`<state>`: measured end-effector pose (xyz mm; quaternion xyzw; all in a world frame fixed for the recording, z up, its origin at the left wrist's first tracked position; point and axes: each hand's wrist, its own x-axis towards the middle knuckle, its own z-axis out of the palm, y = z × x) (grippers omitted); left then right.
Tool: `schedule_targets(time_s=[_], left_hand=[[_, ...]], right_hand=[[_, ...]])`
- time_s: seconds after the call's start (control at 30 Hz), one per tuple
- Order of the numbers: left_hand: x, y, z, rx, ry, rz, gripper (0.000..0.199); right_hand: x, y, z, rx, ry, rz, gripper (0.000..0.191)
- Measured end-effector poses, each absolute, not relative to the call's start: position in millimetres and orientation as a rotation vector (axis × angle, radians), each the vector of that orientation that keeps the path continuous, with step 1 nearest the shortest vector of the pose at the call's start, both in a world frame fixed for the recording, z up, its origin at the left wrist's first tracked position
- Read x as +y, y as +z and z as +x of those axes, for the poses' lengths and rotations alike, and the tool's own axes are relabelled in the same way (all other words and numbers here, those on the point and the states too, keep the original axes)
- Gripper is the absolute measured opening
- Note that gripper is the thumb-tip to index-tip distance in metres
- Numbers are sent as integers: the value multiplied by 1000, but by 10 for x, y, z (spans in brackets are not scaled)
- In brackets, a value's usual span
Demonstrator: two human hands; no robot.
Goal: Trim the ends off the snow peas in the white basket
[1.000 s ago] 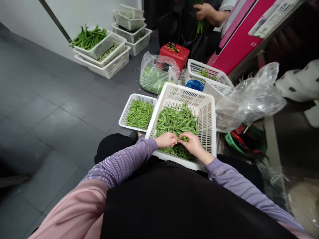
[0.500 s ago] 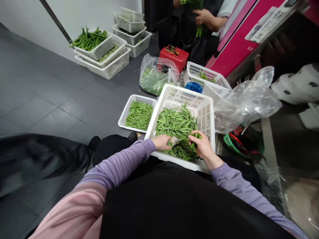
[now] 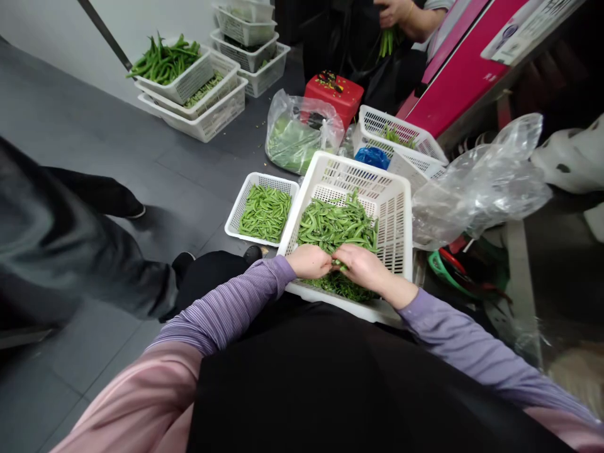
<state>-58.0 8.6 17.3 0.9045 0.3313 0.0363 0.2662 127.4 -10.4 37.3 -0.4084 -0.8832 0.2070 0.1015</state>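
Fingers (image 3: 345,253) meeting, green pods (image 3: 336,221), long axes mixed

Likely a commercial vegetable-prep area: beyond the large basket (image 3: 404,207) of pods (image 3: 336,221) are 2 stacks of vegetable baskets (image 3: 218,118) and a person (image 3: 399,14) holding greens (image 3: 387,43); left of it, grey floor tiles (image 3: 177,195).

Open room lies over the pea pods (image 3: 337,220), ringed by basket walls (image 3: 395,229).

white label (image 3: 525,33) on pink panel (image 3: 453,78), lettering unreadable, small white characters (image 3: 489,77), blurred
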Motion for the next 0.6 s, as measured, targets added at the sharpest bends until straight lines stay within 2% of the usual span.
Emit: schedule_targets(time_s=[0.13,0.23,0.3,0.37,0.47,0.53,0.6], left_hand=[[120,206,-609,939,374,2147,30],[120,227,-586,930,475,1835,34],[114,215,-561,940,479,1809,33],[96,166,-546,935,323,1981,29],[38,46,-553,921,-234,2257,20],[-9,-24,-567,935,-537,2309,19],[-42,-62,-578,937,-657,2329,22]], right_hand=[[27,339,1184,-2154,1072,-1383,17],[-1,211,1135,-1559,1428,-1407,22],[7,94,1162,-1091,1535,-1342,20],[79,-30,1279,-726,1530,-1260,17],[229,-225,1547,-520,1513,-1298,12],[263,-381,1645,-697,1591,-1534,9],[220,-568,1600,-985,1612,-1802,11]])
